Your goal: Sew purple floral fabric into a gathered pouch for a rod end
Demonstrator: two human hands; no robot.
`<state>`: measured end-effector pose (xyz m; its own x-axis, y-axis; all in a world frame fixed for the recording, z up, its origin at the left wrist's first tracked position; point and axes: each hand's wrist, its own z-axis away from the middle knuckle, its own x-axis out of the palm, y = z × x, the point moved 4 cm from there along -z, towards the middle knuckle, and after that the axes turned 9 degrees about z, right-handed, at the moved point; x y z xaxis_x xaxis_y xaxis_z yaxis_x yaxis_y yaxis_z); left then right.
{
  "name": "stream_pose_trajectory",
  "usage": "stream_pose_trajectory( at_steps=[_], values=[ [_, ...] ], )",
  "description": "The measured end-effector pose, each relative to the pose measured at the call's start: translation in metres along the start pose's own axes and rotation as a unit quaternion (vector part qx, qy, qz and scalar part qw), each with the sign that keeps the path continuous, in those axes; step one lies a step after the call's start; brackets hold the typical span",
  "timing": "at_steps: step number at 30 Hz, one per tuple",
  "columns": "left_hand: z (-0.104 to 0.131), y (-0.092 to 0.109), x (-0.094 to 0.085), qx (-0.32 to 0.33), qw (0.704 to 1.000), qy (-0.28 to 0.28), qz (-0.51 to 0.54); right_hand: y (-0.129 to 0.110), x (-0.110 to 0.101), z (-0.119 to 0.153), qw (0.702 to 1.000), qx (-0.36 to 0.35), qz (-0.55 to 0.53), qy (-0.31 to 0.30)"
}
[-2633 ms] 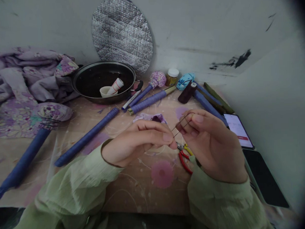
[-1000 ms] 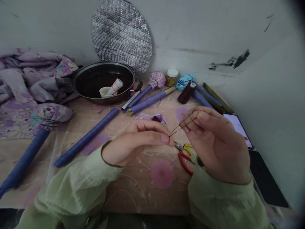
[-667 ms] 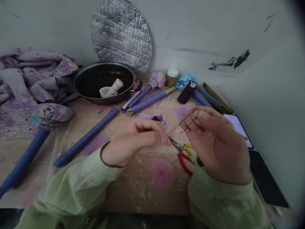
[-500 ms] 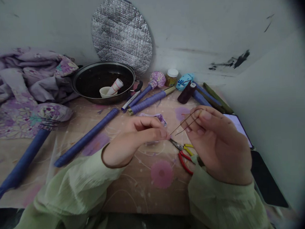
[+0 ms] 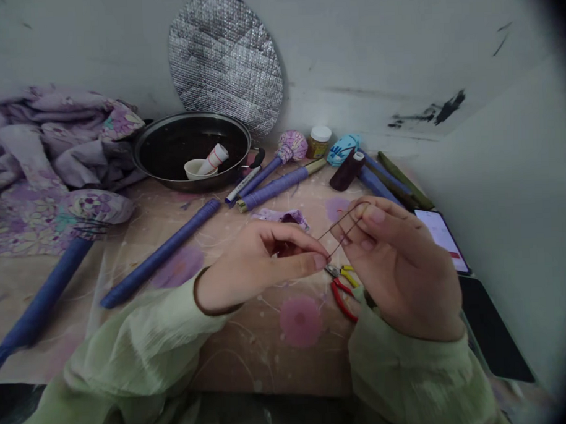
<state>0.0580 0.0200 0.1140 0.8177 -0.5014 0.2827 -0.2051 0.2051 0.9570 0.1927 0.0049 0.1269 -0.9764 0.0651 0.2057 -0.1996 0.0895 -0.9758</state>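
Left grip: the left hand point(image 5: 261, 265) is closed to a pinch, thumb and forefinger tips pressed together on the lower end of a thin brown wire point(image 5: 340, 228).
Right grip: the right hand point(image 5: 399, 267) is also pinched shut, thumb and forefinger holding the upper end of the same wire near its fingertips; the other fingers curl loosely.
Wire position: held in the air between the two hands, above the desk point(image 5: 250, 337) and just above the pliers point(image 5: 342, 287).
Wire axis: it looks doubled into two close strands, with the long axis running diagonally from lower left at the left pinch up to the right at the right fingertips.
Pan: a dark round pan point(image 5: 192, 150) sits at the back of the desk; inside are a small white bowl point(image 5: 197, 169) and a white tube point(image 5: 213, 159) leaning on it.
Jar: a small jar point(image 5: 318, 142) with a white lid stands by the wall; its contents cannot be made out.
Nearby: a wrapped blue stick point(image 5: 161, 253) lies left of the hands, a phone point(image 5: 442, 238) to the right.
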Motion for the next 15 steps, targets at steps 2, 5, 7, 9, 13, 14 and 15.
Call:
stream_pose_trajectory(
  at_steps=[2, 5, 7, 9, 13, 14, 15],
  values=[
    [0.0, 0.0, 0.0, -0.002, 1.0, -0.006, 0.009, 0.001, 0.0, 0.0, 1.0, -0.003, 0.01, -0.004],
    [0.0, 0.0, 0.0, -0.002, 1.0, -0.012, 0.014, 0.001, 0.0, -0.001, 1.0, -0.009, 0.011, -0.015],
    [0.0, 0.001, 0.0, 0.0, 1.0, -0.015, 0.01, 0.001, 0.0, -0.001, 1.0, -0.012, 0.008, -0.019],
    [0.001, 0.003, 0.0, 0.006, 1.0, -0.017, 0.003, 0.001, 0.001, -0.001, 1.0, -0.009, 0.005, -0.02],
    [0.002, 0.007, 0.0, 0.034, 0.999, -0.006, -0.016, 0.003, 0.002, -0.004, 1.0, 0.004, -0.017, -0.026],
    [0.003, 0.009, 0.0, 0.043, 0.999, -0.003, -0.026, 0.003, 0.001, -0.005, 0.999, 0.006, -0.023, -0.027],
    [0.004, 0.01, 0.0, 0.051, 0.998, -0.001, -0.039, 0.004, 0.0, -0.007, 0.999, 0.01, -0.028, -0.029]
  ],
)
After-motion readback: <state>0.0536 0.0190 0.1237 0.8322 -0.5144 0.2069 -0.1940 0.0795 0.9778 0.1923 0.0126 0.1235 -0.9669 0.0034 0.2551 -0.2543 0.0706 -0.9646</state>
